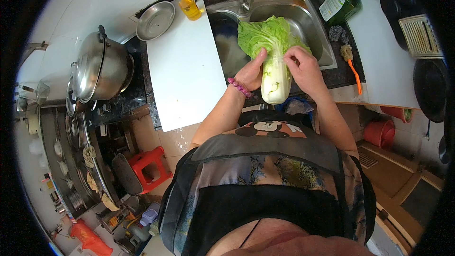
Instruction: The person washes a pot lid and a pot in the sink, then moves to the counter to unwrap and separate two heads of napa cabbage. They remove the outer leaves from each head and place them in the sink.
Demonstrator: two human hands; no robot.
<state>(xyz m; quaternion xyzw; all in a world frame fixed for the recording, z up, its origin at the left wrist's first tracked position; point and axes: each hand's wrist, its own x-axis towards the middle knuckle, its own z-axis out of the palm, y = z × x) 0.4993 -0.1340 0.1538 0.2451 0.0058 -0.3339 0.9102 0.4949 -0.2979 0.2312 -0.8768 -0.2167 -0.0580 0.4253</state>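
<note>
A head of Chinese cabbage point(276, 78) with wide green leaves is held upright-looking over the near edge of the steel double sink point(328, 57), its white base towards my body. Clear film or a band seems to circle it below the leaves. My left hand point(253, 71), with a pink bead bracelet point(239, 87) at the wrist, supports the cabbage's left side. On the right side, the bent fingers of my right hand point(302, 67) pinch at the cabbage near that band; what exactly they grip is hard to tell.
Left of the sink lies a white board point(181, 78), with a metal plate point(155, 21) and an oil bottle point(189, 6) at its far end. A large steel pot point(103, 67) stands further left. A green soap bottle point(341, 5) and an orange-handled brush point(354, 74) lie right of the sink.
</note>
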